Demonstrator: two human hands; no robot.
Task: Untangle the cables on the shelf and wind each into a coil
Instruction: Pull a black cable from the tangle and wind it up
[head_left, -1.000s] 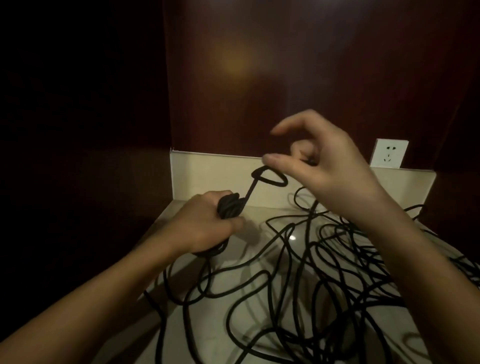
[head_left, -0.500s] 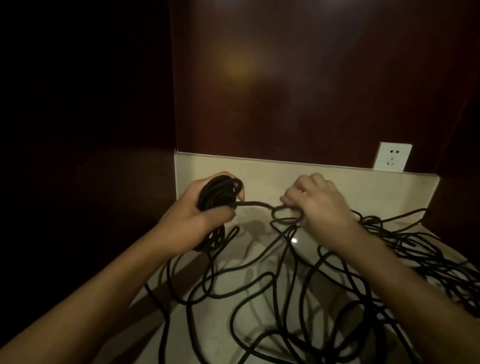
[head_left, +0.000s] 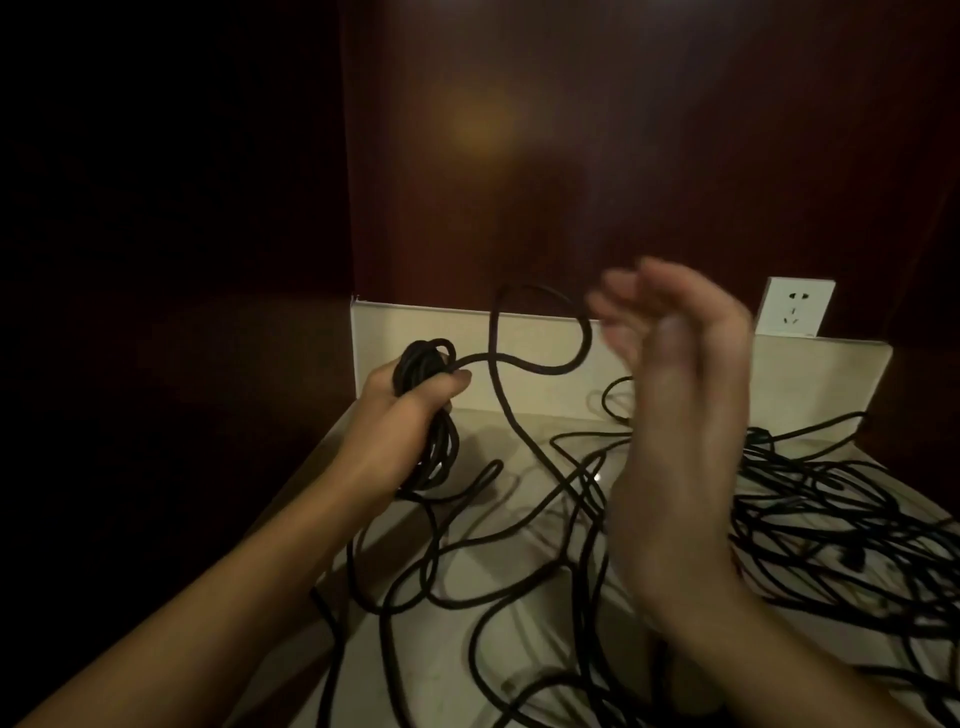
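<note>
My left hand (head_left: 387, 421) grips a small coil of black cable (head_left: 418, 364) at the back left of the pale shelf (head_left: 441, 665). From that coil a free loop of the same cable (head_left: 540, 370) arcs up and to the right, reaching the fingertips of my right hand (head_left: 675, 415). That hand is raised above the shelf, blurred, its fingers fairly straight; no grip on the loop shows. A big tangle of black cables (head_left: 831, 525) covers the shelf's right and front, partly hidden behind my right forearm.
A pale upright panel (head_left: 415, 327) runs along the shelf's back. A white wall socket (head_left: 795, 306) sits above it at the right. Dark wood walls close in behind and on the left, where the view is nearly black.
My right hand has let go of the strand it pinched near the shelf and risen with fingers spread. A loop of cable has lifted beside the coil. My left hand stays put.
</note>
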